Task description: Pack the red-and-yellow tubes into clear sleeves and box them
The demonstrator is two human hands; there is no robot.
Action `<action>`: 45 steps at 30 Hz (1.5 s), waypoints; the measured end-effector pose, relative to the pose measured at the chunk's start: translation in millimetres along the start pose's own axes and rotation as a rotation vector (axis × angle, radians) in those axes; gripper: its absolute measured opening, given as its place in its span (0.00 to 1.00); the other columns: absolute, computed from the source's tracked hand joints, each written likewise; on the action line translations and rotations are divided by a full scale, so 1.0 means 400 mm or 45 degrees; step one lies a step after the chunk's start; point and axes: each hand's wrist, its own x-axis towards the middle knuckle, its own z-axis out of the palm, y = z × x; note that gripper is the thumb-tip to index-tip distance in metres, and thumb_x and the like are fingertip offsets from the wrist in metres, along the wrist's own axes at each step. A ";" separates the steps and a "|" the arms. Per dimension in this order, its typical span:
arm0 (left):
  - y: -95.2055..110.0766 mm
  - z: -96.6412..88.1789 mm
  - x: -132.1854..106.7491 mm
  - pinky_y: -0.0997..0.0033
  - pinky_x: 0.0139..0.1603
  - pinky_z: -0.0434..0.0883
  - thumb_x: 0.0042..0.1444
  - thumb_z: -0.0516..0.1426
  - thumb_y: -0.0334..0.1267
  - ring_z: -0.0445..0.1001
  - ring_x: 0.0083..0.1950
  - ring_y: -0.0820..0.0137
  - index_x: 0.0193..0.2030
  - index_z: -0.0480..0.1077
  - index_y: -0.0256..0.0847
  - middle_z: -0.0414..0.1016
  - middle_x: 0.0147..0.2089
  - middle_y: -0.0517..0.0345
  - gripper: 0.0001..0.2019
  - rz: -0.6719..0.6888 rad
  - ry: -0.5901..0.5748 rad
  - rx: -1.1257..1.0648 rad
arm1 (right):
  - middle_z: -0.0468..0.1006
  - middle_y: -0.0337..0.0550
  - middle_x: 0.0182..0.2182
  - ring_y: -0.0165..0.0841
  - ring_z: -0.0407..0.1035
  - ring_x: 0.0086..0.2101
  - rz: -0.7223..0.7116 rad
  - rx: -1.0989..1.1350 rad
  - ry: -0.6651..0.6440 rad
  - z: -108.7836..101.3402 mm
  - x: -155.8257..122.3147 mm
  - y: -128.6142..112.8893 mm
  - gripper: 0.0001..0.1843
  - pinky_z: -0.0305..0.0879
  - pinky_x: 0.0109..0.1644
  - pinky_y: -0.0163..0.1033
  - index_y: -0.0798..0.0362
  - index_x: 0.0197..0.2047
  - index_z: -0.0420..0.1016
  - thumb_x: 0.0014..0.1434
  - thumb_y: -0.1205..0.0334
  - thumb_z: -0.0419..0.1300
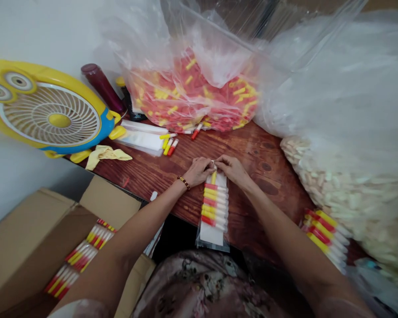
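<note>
A clear plastic sleeve [212, 235] with a white card lies lengthwise before me, its near end over the table edge. Several short red-or-yellow tubes with white ends [215, 205] are stacked crosswise inside it. At the far end, a single yellow tube [214, 177] points lengthwise, just below my fingertips. My left hand [200, 171], with a beaded bracelet at the wrist, is closed in a pinch at the sleeve's far end. Opposite it, my right hand [232, 170] pinches the same end, fingertips nearly touching the left. The exact hold is partly hidden by the fingers.
Behind stands a big clear bag of red and yellow pieces [199, 104]; a bag of whitish pieces [338, 176] is at right. A yellow fan [58, 120] and loose tubes [168, 146] are at left. Filled packs [328, 234] lie right, others in a carton [36, 234].
</note>
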 end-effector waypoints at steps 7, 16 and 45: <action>-0.001 0.009 0.000 0.64 0.51 0.60 0.58 0.55 0.36 0.69 0.43 0.68 0.31 0.64 0.40 0.73 0.36 0.58 0.06 -0.011 0.021 0.047 | 0.72 0.38 0.23 0.30 0.63 0.26 -0.063 -0.010 -0.042 0.000 -0.004 0.020 0.12 0.58 0.31 0.34 0.54 0.31 0.73 0.55 0.53 0.56; 0.001 0.013 0.000 0.65 0.50 0.60 0.59 0.56 0.36 0.68 0.43 0.67 0.32 0.63 0.40 0.72 0.35 0.58 0.06 -0.013 0.044 0.073 | 0.72 0.40 0.26 0.31 0.63 0.29 -0.139 -0.029 -0.139 -0.011 -0.014 0.023 0.14 0.58 0.34 0.34 0.54 0.32 0.76 0.56 0.53 0.56; -0.024 0.020 0.000 0.66 0.49 0.61 0.61 0.55 0.40 0.67 0.41 0.68 0.33 0.66 0.39 0.71 0.34 0.57 0.08 0.089 0.053 0.054 | 0.78 0.42 0.36 0.34 0.70 0.39 -0.316 -0.007 -0.332 -0.030 -0.018 0.030 0.14 0.64 0.46 0.39 0.54 0.36 0.80 0.50 0.68 0.54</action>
